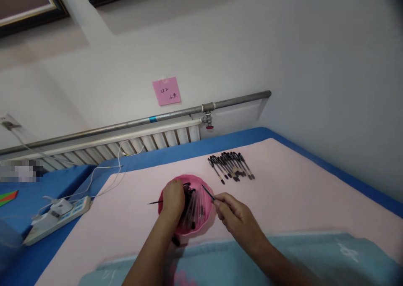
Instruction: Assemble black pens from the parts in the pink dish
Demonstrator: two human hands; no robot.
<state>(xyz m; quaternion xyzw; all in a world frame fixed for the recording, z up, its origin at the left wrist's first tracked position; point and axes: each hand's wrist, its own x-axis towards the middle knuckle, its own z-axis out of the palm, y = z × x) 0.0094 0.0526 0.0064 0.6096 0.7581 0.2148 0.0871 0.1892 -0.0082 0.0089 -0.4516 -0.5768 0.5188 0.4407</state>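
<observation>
My left hand (pixel 174 197) is curled over the left side of a pink bowl (pixel 208 210), its fingertips hidden. A thin dark pen refill (pixel 154 203) sticks out to the left of this hand; whether the hand grips it I cannot tell. Clear pen barrels (pixel 197 208) and black pen caps (pixel 188 189) lie inside the bowl. At the bowl's right rim, my right hand (pixel 231 212) pinches a slim dark pen part (pixel 208 192), perhaps a refill, tilted with its tip up and left over the bowl.
Several capped black pens (pixel 231 166) lie side by side behind the bowl on the pink table cover (pixel 292 185). A power strip (pixel 63 219) with plugs and white cables stands at left. A blue cloth (pixel 217 261) runs along the front. Radiator and pipe (pixel 176 114) line the wall.
</observation>
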